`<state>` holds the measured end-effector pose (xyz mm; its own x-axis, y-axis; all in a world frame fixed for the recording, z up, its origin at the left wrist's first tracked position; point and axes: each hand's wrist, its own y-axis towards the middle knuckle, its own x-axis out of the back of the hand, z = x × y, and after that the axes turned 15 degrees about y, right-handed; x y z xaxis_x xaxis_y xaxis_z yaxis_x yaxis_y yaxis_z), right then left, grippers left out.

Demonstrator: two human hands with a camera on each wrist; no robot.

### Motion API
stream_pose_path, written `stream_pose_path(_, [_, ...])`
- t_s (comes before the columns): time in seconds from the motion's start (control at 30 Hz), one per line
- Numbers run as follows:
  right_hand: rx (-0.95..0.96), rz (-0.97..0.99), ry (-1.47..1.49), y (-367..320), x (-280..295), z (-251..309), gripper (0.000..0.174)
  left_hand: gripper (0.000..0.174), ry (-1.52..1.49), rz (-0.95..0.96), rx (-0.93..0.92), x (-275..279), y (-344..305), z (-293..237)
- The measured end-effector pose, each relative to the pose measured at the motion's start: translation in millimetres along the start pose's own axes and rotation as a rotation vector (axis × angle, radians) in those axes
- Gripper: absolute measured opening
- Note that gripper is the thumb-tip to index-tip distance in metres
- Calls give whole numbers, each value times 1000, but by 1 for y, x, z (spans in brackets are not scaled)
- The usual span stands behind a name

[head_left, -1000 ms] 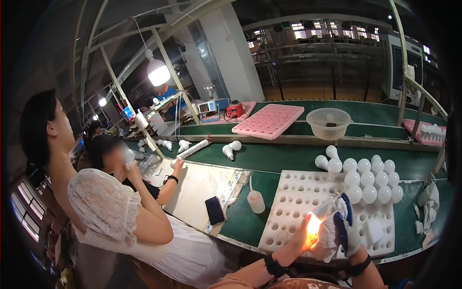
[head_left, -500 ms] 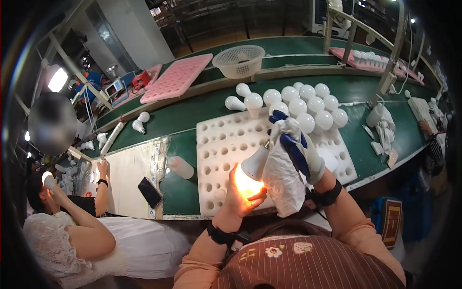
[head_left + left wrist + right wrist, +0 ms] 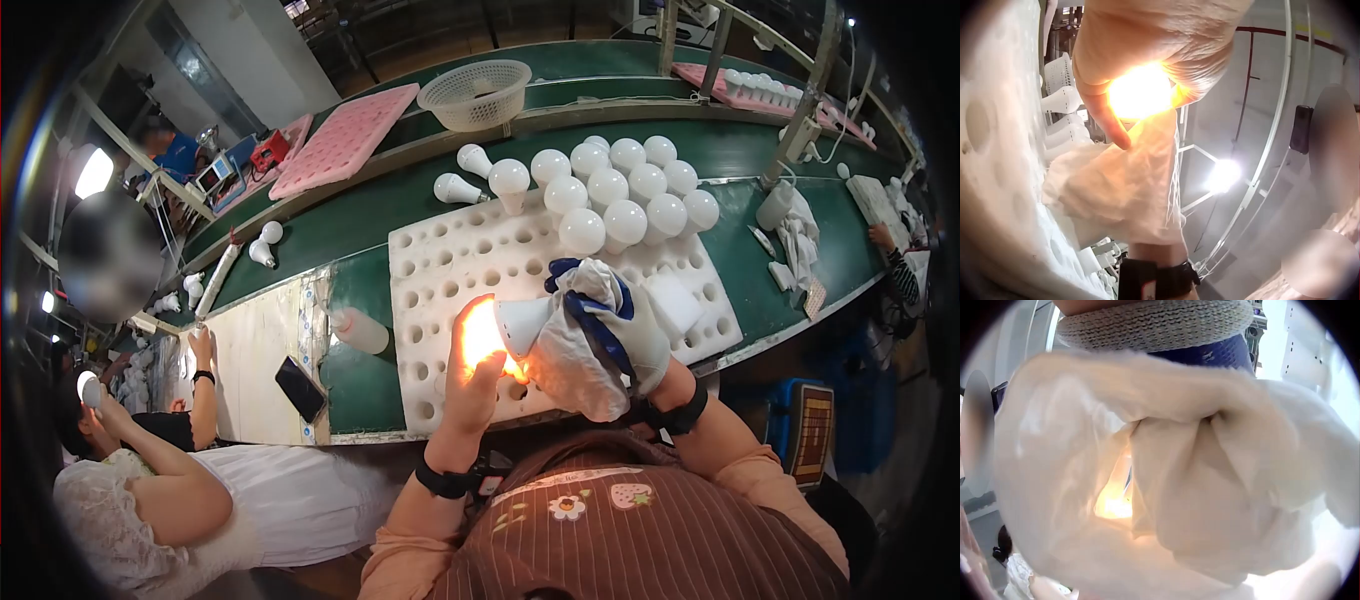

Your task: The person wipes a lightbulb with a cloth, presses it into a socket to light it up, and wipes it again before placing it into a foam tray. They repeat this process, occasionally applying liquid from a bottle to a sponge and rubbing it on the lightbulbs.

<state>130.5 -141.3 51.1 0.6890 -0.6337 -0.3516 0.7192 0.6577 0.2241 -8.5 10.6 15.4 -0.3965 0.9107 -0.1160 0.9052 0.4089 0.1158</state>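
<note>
In the head view, my bare left hand [image 3: 474,390] grips a light bulb [image 3: 522,325] by its lit dome, glare washing out the fingertips. The bulb lies on its side, its white collar pointing right. My right hand [image 3: 640,345], in a white and blue glove, holds a crumpled white cloth [image 3: 578,370] against the collar end, which hides the bulb's base. In the left wrist view the glowing dome [image 3: 1140,92] sits within the curled left fingers, with the cloth right beside it. Folds of cloth [image 3: 1210,500] fill the right wrist view and cover the right fingers.
Beneath my hands lies a white foam tray [image 3: 425,295] with holes, several bulbs [image 3: 608,190] standing at its far side. Left of it are a squeeze bottle [image 3: 360,330] and a phone [image 3: 300,390]. A white basket [image 3: 475,95] stands behind. Another person [image 3: 190,500] works at my left.
My head view has swung right and down. The bulb, first hidden by cloth and hands, now shows its collar and has turned to lie level; both hands stay on bulb and cloth.
</note>
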Motion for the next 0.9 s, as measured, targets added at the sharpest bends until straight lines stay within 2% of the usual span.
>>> stream_pose_path(0.03, [-7, 0, 4, -3, 2, -3, 29, 59, 1, -4, 6, 0, -1, 1])
stream_pose_path(0.13, [-45, -8, 56, -12, 5, -11, 46, 59, -14, 5, 22, 0, -3, 4])
stream_pose_path(0.2, [-21, -6, 48, -18, 3, -10, 47, 66, -140, 7, 50, -4, -2, 1])
stream_pose_path(0.33, [50, 4, -27, -30, -2, -12, 48, 67, -230, -5, 84, -12, -5, -15])
stream_pose_path(0.4, [84, 12, -177, -33, -6, -5, 49, 55, -307, 6, 87, -12, -6, -14])
stream_pose_path(0.53, [120, 11, -206, -38, -11, -3, 50, 53, -339, 16, 105, -9, -5, -17])
stream_pose_path(0.73, [187, 67, -327, -38, -11, -3, 49, 51, -264, -79, 199, -10, -4, -19])
stream_pose_path(0.9, [211, 63, -301, -38, -10, -5, 49, 58, -290, 2, 121, -7, -6, -17])
